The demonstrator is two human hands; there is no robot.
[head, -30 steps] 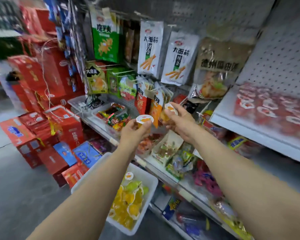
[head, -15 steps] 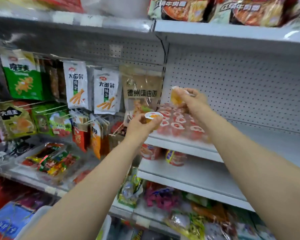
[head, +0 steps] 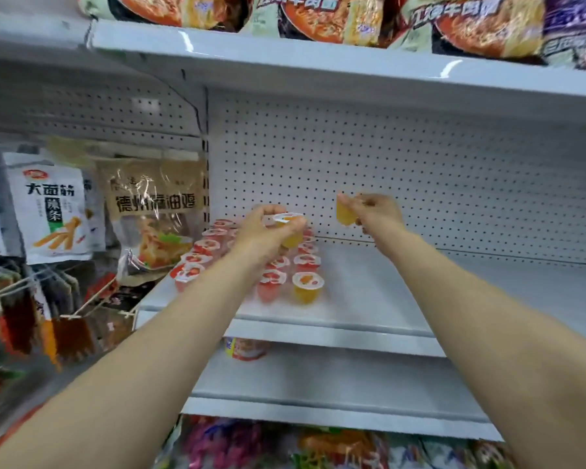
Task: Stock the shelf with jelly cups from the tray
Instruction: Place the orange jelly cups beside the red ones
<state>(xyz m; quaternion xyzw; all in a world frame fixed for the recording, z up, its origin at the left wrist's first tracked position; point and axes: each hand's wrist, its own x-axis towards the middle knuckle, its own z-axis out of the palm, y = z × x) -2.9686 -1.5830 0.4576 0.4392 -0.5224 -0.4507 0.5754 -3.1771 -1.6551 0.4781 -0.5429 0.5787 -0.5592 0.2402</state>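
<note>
My left hand (head: 263, 231) grips an orange jelly cup (head: 290, 230) by its rim, held above the rows of red jelly cups (head: 200, 257) on the white shelf (head: 369, 292). My right hand (head: 378, 211) pinches a second orange jelly cup (head: 345, 211) farther right, near the pegboard back and above bare shelf. One orange jelly cup (head: 307, 286) stands upright at the front right end of the red rows. The tray is out of view.
Noodle packs (head: 318, 18) fill the shelf above. Snack bags (head: 53, 211) hang on the pegboard at left. A lower white shelf (head: 335, 384) holds a single cup (head: 247, 348), with coloured packets (head: 318, 445) below it.
The view has swung up from the floor tray to the shelf. Both hands, each holding an orange cup, rose and reached in over the shelf; the right hand moved right of the rows.
</note>
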